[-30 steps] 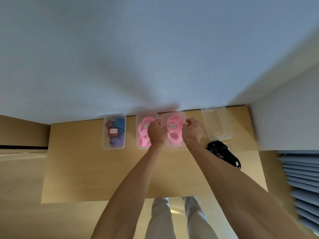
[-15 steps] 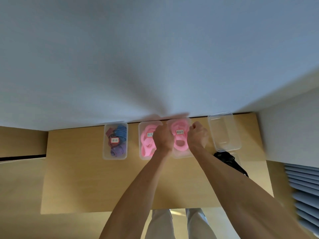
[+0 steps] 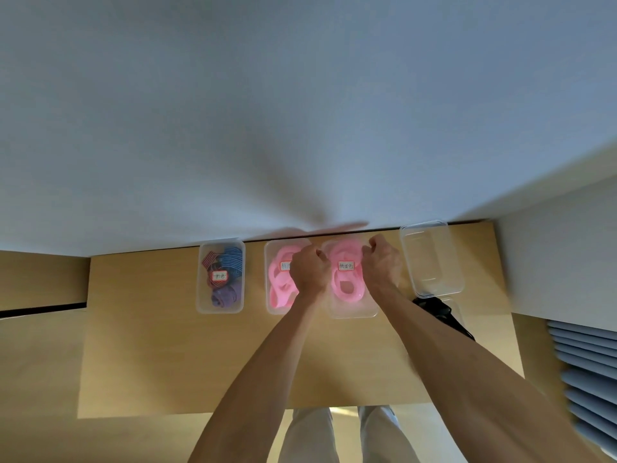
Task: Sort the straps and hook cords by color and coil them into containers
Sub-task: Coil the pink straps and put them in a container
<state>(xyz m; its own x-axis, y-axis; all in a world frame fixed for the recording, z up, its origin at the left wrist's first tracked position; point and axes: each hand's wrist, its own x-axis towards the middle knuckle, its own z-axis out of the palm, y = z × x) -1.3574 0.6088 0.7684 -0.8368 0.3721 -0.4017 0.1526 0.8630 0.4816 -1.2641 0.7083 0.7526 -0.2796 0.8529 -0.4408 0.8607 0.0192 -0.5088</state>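
Observation:
Four clear containers stand in a row along the table's far edge. The third container [image 3: 353, 312] holds coiled pink straps [image 3: 347, 284] and bears a label. My left hand [image 3: 310, 269] grips its left side with curled fingers, and my right hand [image 3: 384, 264] grips its right side the same way. The second container [image 3: 272, 307] also holds pink straps [image 3: 278, 289], partly hidden by my left hand. The leftmost container [image 3: 202, 295] holds blue, red-striped and purple straps [image 3: 227, 275]. The rightmost container [image 3: 430, 259] is empty.
A bundle of black straps [image 3: 437, 312] lies on the wooden table [image 3: 167, 355] at the right, below the empty container and partly behind my right forearm. A pale wall runs directly behind the containers. Slatted blinds [image 3: 587, 362] are at far right.
Both hands have kept their grip on the sides of the third container, shifting slightly toward its far end. The view has tilted, so the table sits lower in frame.

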